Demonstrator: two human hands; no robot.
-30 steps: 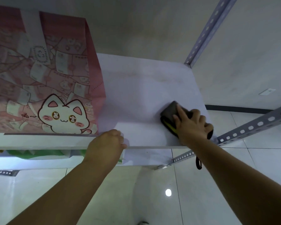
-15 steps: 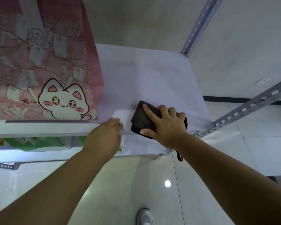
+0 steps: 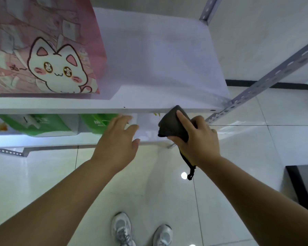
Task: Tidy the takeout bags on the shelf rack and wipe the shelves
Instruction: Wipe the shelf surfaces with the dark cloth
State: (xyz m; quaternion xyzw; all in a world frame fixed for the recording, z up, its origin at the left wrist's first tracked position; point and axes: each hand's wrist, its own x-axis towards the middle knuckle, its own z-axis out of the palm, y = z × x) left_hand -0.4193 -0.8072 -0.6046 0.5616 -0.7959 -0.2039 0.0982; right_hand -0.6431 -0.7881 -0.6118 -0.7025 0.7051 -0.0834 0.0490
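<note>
Upper shelf (image 3: 160,64) over half-hidden green bags (image 3: 43,124)

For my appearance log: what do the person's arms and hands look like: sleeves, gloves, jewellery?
The left forearm and right forearm are bare to the frame edge; no sleeves show. The left hand and right hand wear no gloves, and no watch, ring or bracelet is visible.

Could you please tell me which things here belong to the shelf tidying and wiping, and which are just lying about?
Job: pink cat bag, green bags, upper shelf, lower shelf, dark cloth gripped in the right hand, open left hand.

Just there: slotted metal post, white shoes, tiled floor.
</note>
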